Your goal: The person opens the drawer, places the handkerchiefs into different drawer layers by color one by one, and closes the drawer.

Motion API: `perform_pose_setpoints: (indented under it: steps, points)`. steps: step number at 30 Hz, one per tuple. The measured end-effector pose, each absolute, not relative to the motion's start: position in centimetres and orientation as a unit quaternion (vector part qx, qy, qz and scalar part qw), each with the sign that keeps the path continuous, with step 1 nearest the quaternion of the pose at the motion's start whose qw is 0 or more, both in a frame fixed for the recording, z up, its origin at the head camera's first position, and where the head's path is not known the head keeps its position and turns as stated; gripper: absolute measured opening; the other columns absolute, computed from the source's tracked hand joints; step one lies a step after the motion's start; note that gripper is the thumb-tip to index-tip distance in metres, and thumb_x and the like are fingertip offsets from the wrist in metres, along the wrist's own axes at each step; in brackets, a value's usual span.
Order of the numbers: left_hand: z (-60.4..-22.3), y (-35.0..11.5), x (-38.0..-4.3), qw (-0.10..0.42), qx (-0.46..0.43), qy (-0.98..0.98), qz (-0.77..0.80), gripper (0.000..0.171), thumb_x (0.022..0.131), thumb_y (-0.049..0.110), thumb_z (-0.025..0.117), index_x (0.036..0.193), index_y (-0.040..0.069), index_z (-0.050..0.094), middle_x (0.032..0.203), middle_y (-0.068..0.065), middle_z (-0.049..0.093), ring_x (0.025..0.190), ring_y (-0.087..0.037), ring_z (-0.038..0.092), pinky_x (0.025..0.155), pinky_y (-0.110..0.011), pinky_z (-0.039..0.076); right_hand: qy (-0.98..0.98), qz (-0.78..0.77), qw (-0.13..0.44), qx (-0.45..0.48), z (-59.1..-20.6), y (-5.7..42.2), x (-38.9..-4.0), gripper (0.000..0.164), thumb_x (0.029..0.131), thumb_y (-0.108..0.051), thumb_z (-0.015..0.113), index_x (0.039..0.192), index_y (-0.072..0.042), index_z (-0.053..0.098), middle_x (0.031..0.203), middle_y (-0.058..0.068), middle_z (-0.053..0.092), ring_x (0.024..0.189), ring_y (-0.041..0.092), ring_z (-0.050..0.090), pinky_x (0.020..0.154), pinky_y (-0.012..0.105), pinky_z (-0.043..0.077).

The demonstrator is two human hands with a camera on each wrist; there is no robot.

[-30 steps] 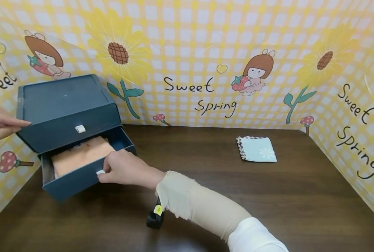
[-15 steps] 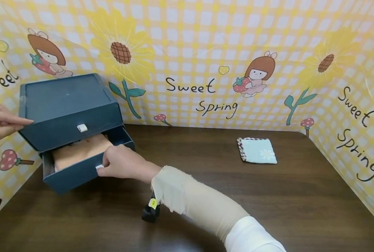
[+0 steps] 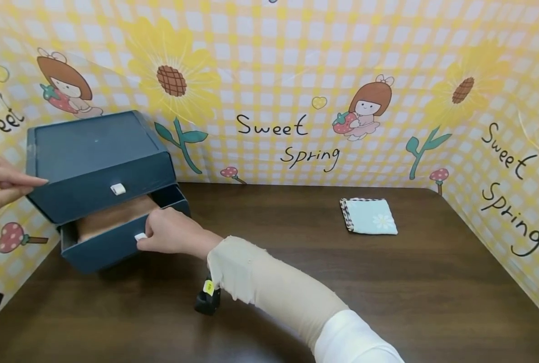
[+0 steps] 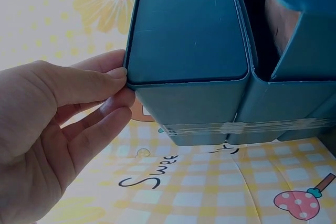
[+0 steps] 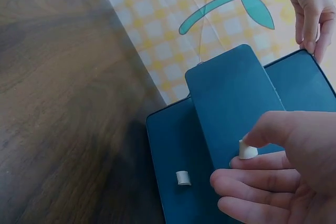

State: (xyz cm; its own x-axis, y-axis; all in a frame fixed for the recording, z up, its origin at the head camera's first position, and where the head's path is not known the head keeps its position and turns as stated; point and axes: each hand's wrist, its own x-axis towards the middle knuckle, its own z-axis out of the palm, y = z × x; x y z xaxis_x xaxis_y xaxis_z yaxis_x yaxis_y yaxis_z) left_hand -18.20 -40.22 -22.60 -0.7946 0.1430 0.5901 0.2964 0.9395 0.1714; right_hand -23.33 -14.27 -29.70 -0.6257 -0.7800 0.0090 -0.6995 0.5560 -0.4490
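Note:
A dark blue drawer box point(image 3: 94, 146) stands at the back left. Its middle drawer point(image 3: 101, 253) sticks partly out, with folded peach cloth point(image 3: 117, 218) inside. My right hand point(image 3: 169, 232) pinches that drawer's white pull tab point(image 5: 248, 151) between thumb and forefinger. At the box's upper front corner my left hand point(image 4: 63, 108) grips the edge between thumb and fingers. The top drawer's tab point(image 3: 117, 189) shows above the pulled drawer. Below it, another tab point(image 5: 182, 178) is visible in the right wrist view on a closed bottom drawer.
A folded light blue cloth point(image 3: 370, 217) with a flower and checked edge lies on the dark wooden table point(image 3: 274, 212), right of centre. A yellow checked printed sheet point(image 3: 269, 65) covers the back and sides. Clear tape point(image 4: 231, 127) runs along the box's side.
The middle drawer has slid further into the box, and less of the peach cloth shows. My right hand has moved back with it, still pinching the tab. My left hand stays at the corner.

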Motion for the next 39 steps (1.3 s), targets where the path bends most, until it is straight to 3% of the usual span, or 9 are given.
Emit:
perform_pose_setpoints:
  steps: [2, 3, 8, 19, 39]
  points:
    - [-22.5, -39.9, -18.1, 0.299, -0.117, -0.938, -0.127, 0.039, 0.069, -0.025, 0.061, 0.080, 0.011, 0.073, 0.068, 0.018, 0.044, 0.062, 0.015, 0.031, 0.049, -0.003, 0.030, 0.880, -0.209, 0.097, -0.415, -29.8, -14.5, -23.4, 0.045, 0.089, -0.026, 0.059, 0.049, -0.012, 0.045, 0.046, -0.002, 0.032, 0.040, 0.009, 0.027, 0.041, 0.018, 0.025]
    - [-22.4, -39.7, -18.0, 0.296, -0.116, -0.940, -0.124, 0.026, 0.069, -0.025, 0.062, 0.081, -0.003, 0.071, 0.067, 0.015, 0.045, 0.061, 0.014, 0.030, 0.049, -0.003, 0.030, 0.882, -0.210, 0.099, -0.410, -29.9, -14.5, -23.5, 0.045, 0.089, -0.027, 0.059, 0.049, -0.012, 0.046, 0.046, -0.002, 0.033, 0.040, 0.009, 0.028, 0.041, 0.017, 0.026]
    - [-22.0, -39.0, -18.0, 0.286, -0.112, -0.946, -0.102, 0.018, 0.069, -0.024, 0.062, 0.084, -0.014, 0.067, 0.065, -0.007, 0.050, 0.058, 0.012, 0.029, 0.048, -0.003, 0.028, 0.886, -0.215, 0.106, -0.397, -29.9, -14.9, -23.9, 0.043, 0.090, -0.027, 0.059, 0.050, -0.011, 0.050, 0.046, -0.001, 0.036, 0.040, 0.009, 0.032, 0.041, 0.017, 0.029]
    - [-22.0, -39.0, -17.9, 0.289, -0.106, -0.946, -0.099, 0.017, 0.069, -0.024, 0.063, 0.083, -0.014, 0.067, 0.066, -0.010, 0.051, 0.059, 0.012, 0.027, 0.048, -0.002, 0.028, 0.897, -0.201, 0.110, -0.377, -30.1, -16.1, -24.4, 0.035, 0.090, -0.028, 0.059, 0.060, -0.011, 0.063, 0.048, -0.002, 0.044, 0.044, 0.007, 0.042, 0.044, 0.017, 0.036]
    - [-21.8, -38.8, -17.7, 0.285, -0.102, -0.947, -0.108, 0.018, 0.070, -0.025, 0.061, 0.085, -0.015, 0.066, 0.066, -0.002, 0.047, 0.061, 0.014, 0.027, 0.049, -0.002, 0.028, 0.898, -0.208, 0.135, -0.365, -30.1, -17.3, -25.6, 0.045, 0.089, -0.027, 0.059, 0.050, -0.010, 0.049, 0.046, -0.001, 0.034, 0.038, 0.010, 0.031, 0.040, 0.019, 0.027]
